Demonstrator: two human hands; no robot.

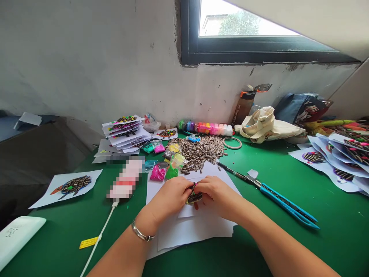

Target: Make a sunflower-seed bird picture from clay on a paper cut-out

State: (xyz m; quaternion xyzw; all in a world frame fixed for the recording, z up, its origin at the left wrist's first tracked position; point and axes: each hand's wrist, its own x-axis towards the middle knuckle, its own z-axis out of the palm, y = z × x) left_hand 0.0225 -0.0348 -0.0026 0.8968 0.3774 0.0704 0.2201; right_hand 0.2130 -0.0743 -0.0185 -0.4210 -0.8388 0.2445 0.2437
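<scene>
Both hands meet over a sheet of white paper (198, 231) on the green table (331, 215). My left hand (170, 197) and my right hand (216, 194) press their fingertips onto a small picture made of sunflower seeds (194, 197) on the paper. Whether a single seed is pinched between the fingers is hidden. A heap of striped sunflower seeds (201, 152) lies just beyond the paper. Small bags of coloured clay (161, 171) in pink, green and yellow lie to the left of the heap.
Blue-handled scissors (282, 202) lie to the right of the paper. A stack of finished seed pictures (127, 132) stands at back left, more (343, 157) at right, one (70, 186) at left. Clay tubs (206, 127), tape ring (232, 143), bottle (245, 105), cloth bag (266, 125), white charger (15, 236).
</scene>
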